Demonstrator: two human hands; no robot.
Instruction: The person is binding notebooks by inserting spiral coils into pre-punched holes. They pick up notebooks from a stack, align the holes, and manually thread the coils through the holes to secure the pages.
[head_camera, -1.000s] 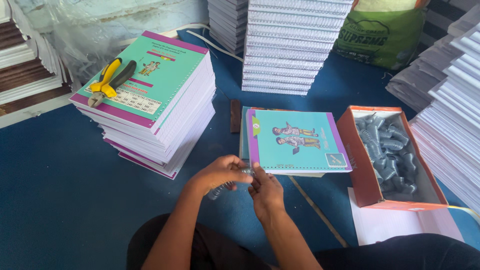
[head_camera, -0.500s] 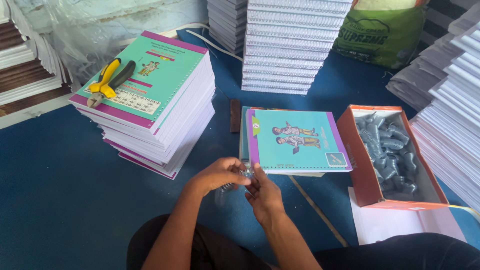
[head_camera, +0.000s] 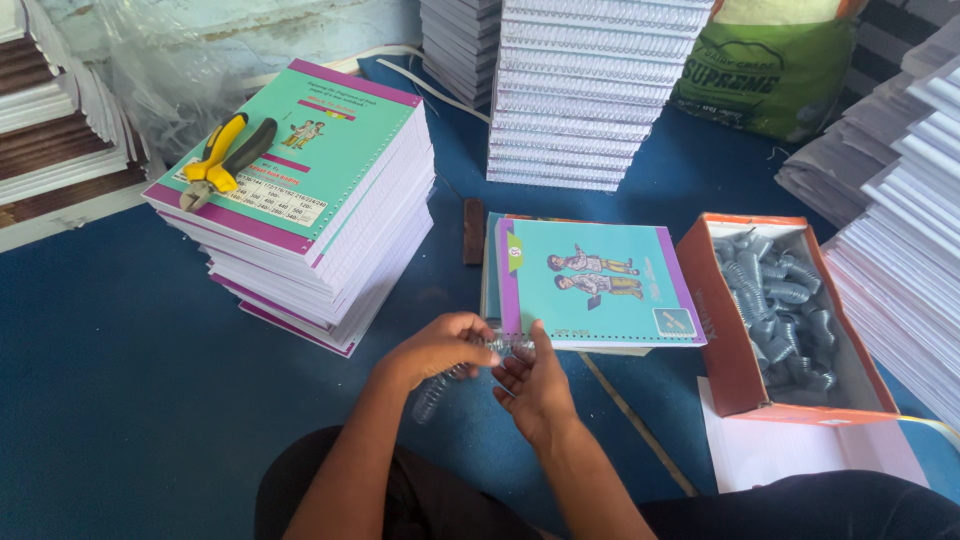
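Note:
My left hand (head_camera: 440, 347) and my right hand (head_camera: 535, 385) meet at the near left corner of a teal and purple book (head_camera: 590, 285) lying on the blue floor (head_camera: 100, 380). A silver wire spiral (head_camera: 440, 388) runs between the fingers of both hands, its lower end hanging out below my left hand. The upper end sits at the book's punched edge. Both hands have their fingers curled on the spiral.
A stack of teal-covered books (head_camera: 310, 220) stands at the left with yellow-handled pliers (head_camera: 225, 155) on top. An orange box of wire spirals (head_camera: 785, 310) sits at the right. Bound white stacks (head_camera: 590, 90) stand behind and at the right edge. A green sack (head_camera: 775, 65) lies at the back.
The hands have stayed at the book's corner; the fingers have shifted slightly on the spiral. The book and the stacks have not moved.

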